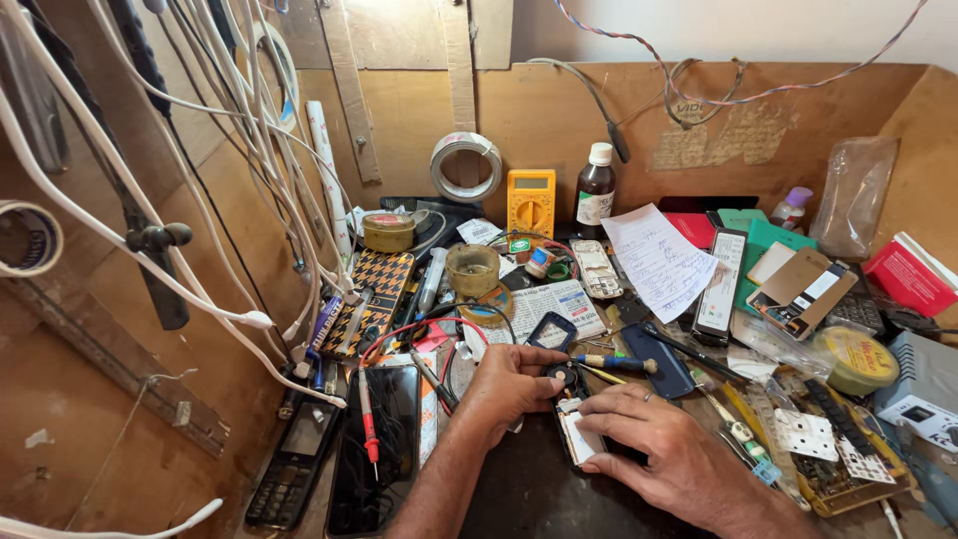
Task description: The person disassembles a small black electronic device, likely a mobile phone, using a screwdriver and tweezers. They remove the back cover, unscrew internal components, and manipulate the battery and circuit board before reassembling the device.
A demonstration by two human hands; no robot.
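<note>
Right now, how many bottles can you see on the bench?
2: a dark bottle with white cap beside the yellow multimeter, and a small purple-capped bottle far right. Clutter may hide others.

Even warm light, soft shadows, sharp centre, wide-angle bending at edges, no glare.

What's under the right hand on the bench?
The right hand lies flat on a small opened device with a white part showing at its left end. The left hand pinches its top edge. The rest of the device is covered by the fingers and palm.
</note>
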